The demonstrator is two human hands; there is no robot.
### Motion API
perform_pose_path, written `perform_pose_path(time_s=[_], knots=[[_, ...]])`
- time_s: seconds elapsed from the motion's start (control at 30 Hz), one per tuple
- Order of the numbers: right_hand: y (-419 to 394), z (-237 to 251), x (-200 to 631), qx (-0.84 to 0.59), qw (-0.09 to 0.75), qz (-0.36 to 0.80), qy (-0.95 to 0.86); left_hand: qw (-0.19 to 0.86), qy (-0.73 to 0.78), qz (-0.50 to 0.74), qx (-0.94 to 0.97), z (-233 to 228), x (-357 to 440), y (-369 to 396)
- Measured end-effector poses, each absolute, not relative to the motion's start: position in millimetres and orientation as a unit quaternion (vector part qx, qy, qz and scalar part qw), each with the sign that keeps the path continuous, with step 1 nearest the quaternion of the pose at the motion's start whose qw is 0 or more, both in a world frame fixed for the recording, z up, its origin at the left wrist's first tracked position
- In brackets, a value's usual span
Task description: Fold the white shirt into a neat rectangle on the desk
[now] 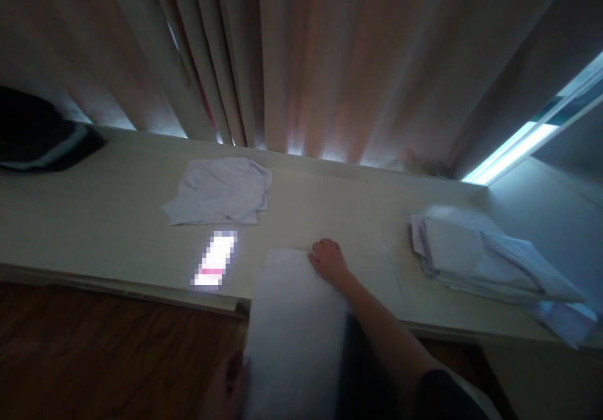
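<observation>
A long white sheet of what looks like cloth hangs down toward me over the front edge of a pale ledge, its far end lying on the top. At that end's right corner is my right hand, its fingers curled and closed on the edge. Low in the picture, my left hand is dim and partly cut off; it grips the sheet's left edge. A crumpled white cloth lies farther back on the left. The stack of folded white cloths rests to the right.
On the pale ledge, a bright pixelated rectangle lies left of the sheet. A dark object with a light stripe is at the far left. Long curtains hang behind. Brown wood floor shows below.
</observation>
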State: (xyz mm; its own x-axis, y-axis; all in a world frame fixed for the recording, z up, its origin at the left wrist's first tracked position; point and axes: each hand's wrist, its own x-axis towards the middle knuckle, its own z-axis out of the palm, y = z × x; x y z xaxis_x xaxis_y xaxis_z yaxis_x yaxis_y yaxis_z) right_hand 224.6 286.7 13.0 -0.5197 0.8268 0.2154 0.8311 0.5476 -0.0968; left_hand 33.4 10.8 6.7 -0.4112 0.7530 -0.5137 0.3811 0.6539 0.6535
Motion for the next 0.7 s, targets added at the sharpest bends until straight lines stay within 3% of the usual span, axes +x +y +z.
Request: perform_pose_path(time_s=[0.27, 0.43, 0.5, 0.7], knots=[[263, 8, 255, -0.528, 0.202, 0.01, -0.825, 0.469, 0.767, 0.268, 0.347, 5, 45, 45], [254, -16, 269, -0.534, 0.081, 0.097, -0.836, 0.477, 0.769, 0.24, 0.353, 6, 44, 46], [259, -21, 264, -0.539, 0.082, 0.112, -0.831, 0.473, 0.777, 0.221, 0.351, 5, 43, 44], [219, -17, 271, -0.61, 0.277, 0.213, -0.712, 0.434, 0.816, 0.208, 0.32, 4, 39, 40]])
